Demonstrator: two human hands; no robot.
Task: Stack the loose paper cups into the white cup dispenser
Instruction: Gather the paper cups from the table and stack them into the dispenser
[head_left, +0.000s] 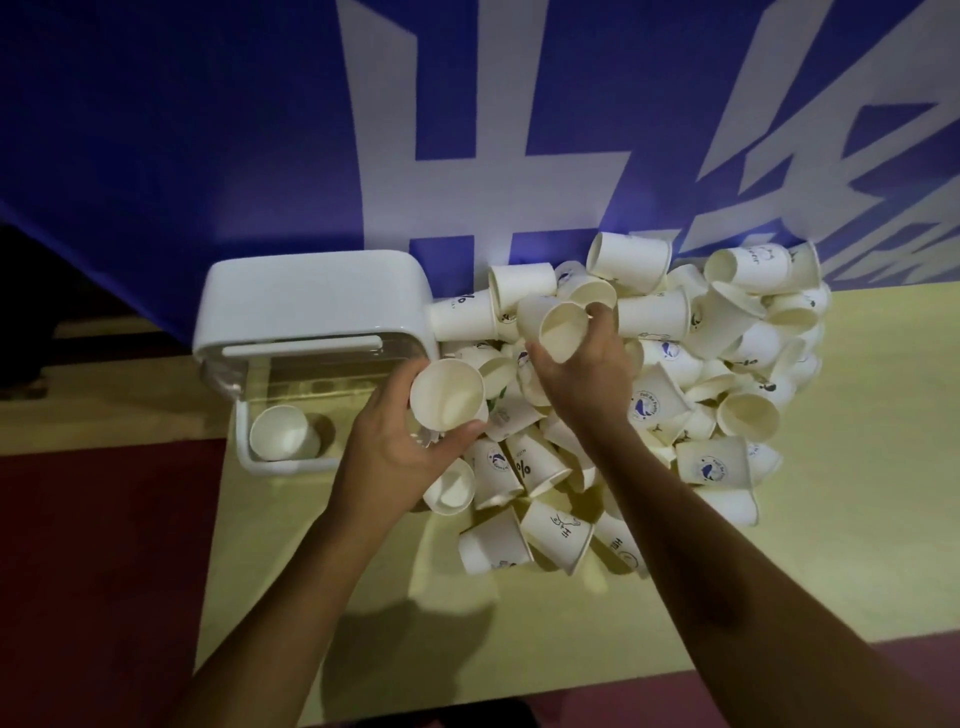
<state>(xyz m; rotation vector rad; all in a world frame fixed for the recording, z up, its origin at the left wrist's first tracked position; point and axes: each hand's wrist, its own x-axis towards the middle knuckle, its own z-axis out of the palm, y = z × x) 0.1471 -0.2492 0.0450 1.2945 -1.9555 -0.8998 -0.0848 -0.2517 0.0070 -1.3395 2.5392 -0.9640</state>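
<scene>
Our left hand (395, 441) curls fingers and thumb round one paper cup (447, 395), its mouth toward us, just beside the white cup dispenser (311, 306). Our right hand (587, 374) grips a second cup (558, 330) over the heap of loose cups (701, 374) (many carry blue logos). A lone cup (280, 434) lies inside the dispenser's clear front. Everything sits on a pale yellow table (831, 519) against a blue banner (208, 130).
</scene>
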